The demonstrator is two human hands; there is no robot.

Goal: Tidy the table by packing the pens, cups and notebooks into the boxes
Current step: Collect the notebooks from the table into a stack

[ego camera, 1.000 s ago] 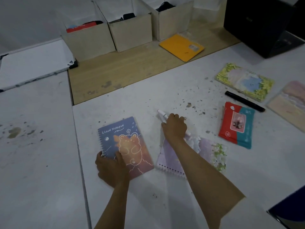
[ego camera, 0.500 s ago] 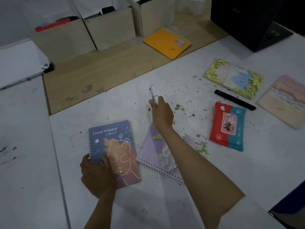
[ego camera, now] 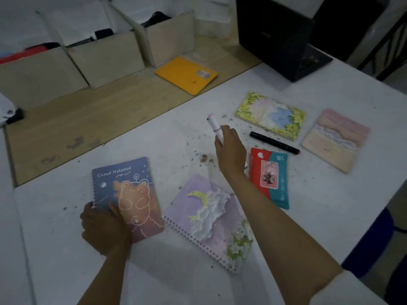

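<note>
- White tabletop (ego camera: 330, 216), speckled with dark crumbs, meets a wooden strip (ego camera: 99, 119) at 11 o'clock where three cardboard boxes (ego camera: 105, 62) stand in a row; dim light, pale wall behind
- Right hand (ego camera: 231, 150) is raised over the middle of the table, fingers curled round a white pen (ego camera: 214, 126) whose tip points toward 11 o'clock
- Left hand (ego camera: 103, 227) pinches the lower corner of the bear notebook (ego camera: 130, 194), thumb on the cover, at 8 o'clock
- Likely step: carry both to the boxes; keep the pen gripped near its middle so it doesn't swing, and lift the notebook by its spine side so the pages stay closed
- Purple notebook (ego camera: 209, 219) lies flat at 6 o'clock; black marker (ego camera: 273, 142), two pastel notebooks (ego camera: 271, 113) and a wipes pack (ego camera: 271, 177) sit at 2 to 3 o'clock; an orange notebook (ego camera: 187, 73) rests on the wood at 12
</note>
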